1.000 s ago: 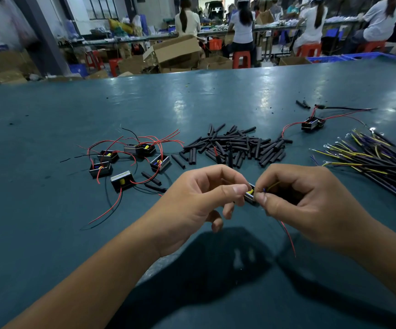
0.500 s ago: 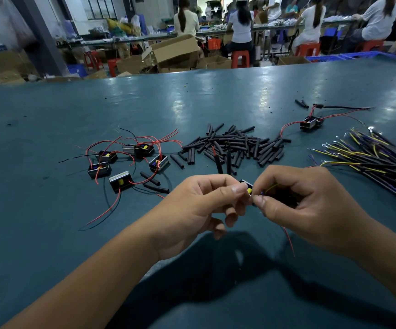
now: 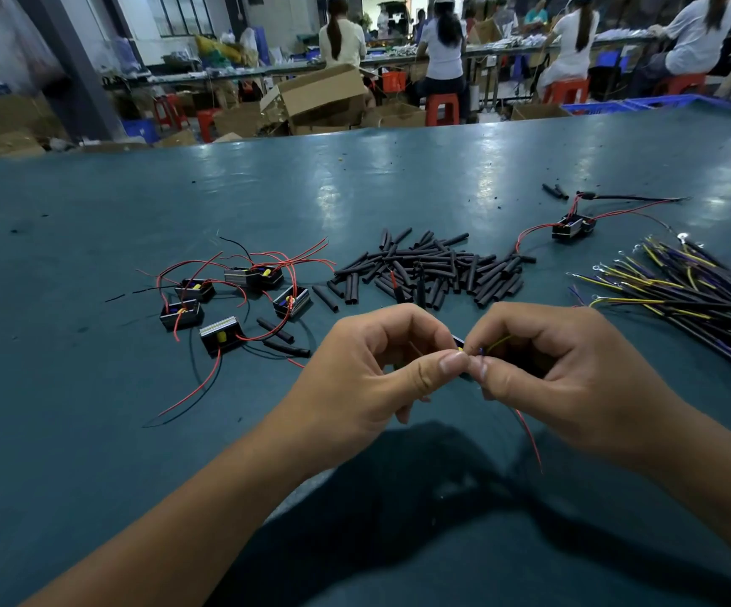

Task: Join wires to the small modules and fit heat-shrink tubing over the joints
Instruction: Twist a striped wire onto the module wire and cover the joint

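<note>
My left hand pinches a small black module between thumb and forefinger, and most of it is hidden behind the fingertips. My right hand pinches a yellow wire right against the module. A red lead hangs down under the right hand. A heap of black heat-shrink tubes lies just beyond both hands. Several loose modules with red leads sit on the table to the left.
A bundle of yellow and dark wires with ring terminals lies at the right. One module with long leads sits at the far right back. The teal table extends to a far edge, with boxes and seated people behind.
Both hands have drawn closer together, so the fingertips now almost touch and hide more of the module. The hands have stayed at the same place above the table.
</note>
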### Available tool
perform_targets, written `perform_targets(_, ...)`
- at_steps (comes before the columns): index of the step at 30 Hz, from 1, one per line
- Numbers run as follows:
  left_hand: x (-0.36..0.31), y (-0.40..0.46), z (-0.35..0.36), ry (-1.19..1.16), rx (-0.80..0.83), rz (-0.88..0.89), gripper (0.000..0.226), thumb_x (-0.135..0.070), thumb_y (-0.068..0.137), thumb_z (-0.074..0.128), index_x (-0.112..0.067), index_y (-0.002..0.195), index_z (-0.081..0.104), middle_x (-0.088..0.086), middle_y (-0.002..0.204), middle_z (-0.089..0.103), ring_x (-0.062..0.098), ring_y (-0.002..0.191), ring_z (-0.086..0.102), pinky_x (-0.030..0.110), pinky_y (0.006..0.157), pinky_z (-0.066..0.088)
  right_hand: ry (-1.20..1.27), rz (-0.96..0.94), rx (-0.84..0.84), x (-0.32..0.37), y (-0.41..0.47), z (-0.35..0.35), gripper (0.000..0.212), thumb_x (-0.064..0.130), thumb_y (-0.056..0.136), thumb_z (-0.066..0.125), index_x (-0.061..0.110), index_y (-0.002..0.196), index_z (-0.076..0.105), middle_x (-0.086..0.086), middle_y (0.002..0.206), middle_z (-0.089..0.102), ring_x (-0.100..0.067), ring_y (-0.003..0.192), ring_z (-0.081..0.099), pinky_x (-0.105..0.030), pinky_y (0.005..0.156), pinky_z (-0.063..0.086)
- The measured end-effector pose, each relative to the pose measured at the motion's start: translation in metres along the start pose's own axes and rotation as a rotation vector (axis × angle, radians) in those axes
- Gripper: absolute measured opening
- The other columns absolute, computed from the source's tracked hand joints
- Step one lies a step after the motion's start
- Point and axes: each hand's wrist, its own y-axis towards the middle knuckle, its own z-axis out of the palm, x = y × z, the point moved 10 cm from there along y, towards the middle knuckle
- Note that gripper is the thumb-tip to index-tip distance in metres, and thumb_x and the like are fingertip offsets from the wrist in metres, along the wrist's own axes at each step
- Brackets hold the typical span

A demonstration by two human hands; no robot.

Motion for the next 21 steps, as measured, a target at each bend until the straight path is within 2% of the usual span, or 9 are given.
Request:
perform_targets(5,-0.002,-0.001,-0.004,0.036,-0.011,0.038,0.005,-0.021,0.088,0.073,-0.016,0.087,0.071,-0.006,0.073,0.065,0.009,0.064,0.056,0.031,0.049,0.049,0.049,0.027,0.013,-0.003,0.0,0.003,0.003,0.023,0.085,0.065,0.022,0.082,0.065,-0.012,0.067,0.06,-0.033,0.059,0.052,-0.043,0.053,0.042)
perform_targets(7,-0.009,-0.001,-0.006,0.14,-0.032,0.106,0.009,-0.024,0.089,0.072,-0.015,0.089,0.07,-0.005,0.075,0.064,0.01,0.067,0.056,0.035,0.05,0.048,0.066,0.04,0.021,-0.004,0.0,0.004,0.003,0.024,0.085,0.065,0.022,0.083,0.065,-0.013,0.068,0.061,-0.035,0.061,0.053,-0.044,0.055,0.043)
perform_targets(9,-0.027,-0.004,-0.005,0.384,-0.062,0.278,0.011,-0.021,0.092,0.068,-0.01,0.091,0.068,-0.001,0.08,0.063,0.013,0.072,0.058,0.033,0.055,0.047,0.105,0.061,0.035,-0.005,0.001,0.005,0.004,0.022,0.086,0.064,0.02,0.083,0.065,-0.011,0.067,0.062,-0.027,0.06,0.056,-0.037,0.056,0.044)
perform_targets(11,-0.043,-0.009,0.002,0.595,-0.079,0.444,0.013,-0.016,0.095,0.066,-0.004,0.092,0.067,0.002,0.085,0.062,0.017,0.075,0.057,0.028,0.061,0.046,0.171,0.085,0.067,-0.006,0.001,0.007,0.006,0.019,0.087,0.062,0.017,0.082,0.065,-0.006,0.065,0.064,-0.012,0.06,0.056,-0.022,0.055,0.043)
perform_targets(13,-0.052,-0.014,0.007,0.712,-0.093,0.561,0.013,-0.014,0.099,0.062,-0.002,0.095,0.065,0.004,0.089,0.06,0.02,0.075,0.055,0.033,0.063,0.047,0.282,0.14,0.108,-0.009,0.001,0.011,0.008,0.018,0.087,0.061,0.016,0.081,0.065,-0.004,0.063,0.063,-0.005,0.058,0.053,-0.014,0.054,0.04)
perform_targets(16,-0.06,-0.023,0.015,0.866,-0.079,0.714,0.002,-0.013,0.102,0.057,-0.013,0.104,0.057,0.003,0.097,0.058,0.023,0.079,0.056,0.041,0.061,0.049,0.447,0.225,0.148,-0.015,0.001,0.017,0.01,0.018,0.086,0.06,0.017,0.078,0.066,-0.006,0.061,0.06,-0.008,0.052,0.044,-0.013,0.049,0.036)
perform_targets(19,-0.065,-0.029,0.022,1.046,-0.112,0.824,0.014,-0.005,0.1,0.058,-0.016,0.107,0.053,0.001,0.099,0.058,0.024,0.078,0.054,0.038,0.061,0.049,0.468,0.243,0.16,-0.017,0.0,0.019,0.009,0.018,0.086,0.06,0.013,0.079,0.065,-0.004,0.06,0.058,-0.009,0.051,0.043,-0.013,0.049,0.035)
perform_targets(21,-0.064,-0.027,0.019,0.974,-0.13,0.781,0.006,-0.01,0.101,0.058,-0.016,0.104,0.055,0.0,0.096,0.06,0.023,0.077,0.054,0.035,0.062,0.048,0.401,0.203,0.124,-0.015,0.001,0.014,0.008,0.019,0.086,0.06,0.015,0.081,0.064,-0.004,0.061,0.059,-0.009,0.054,0.047,-0.016,0.051,0.037)
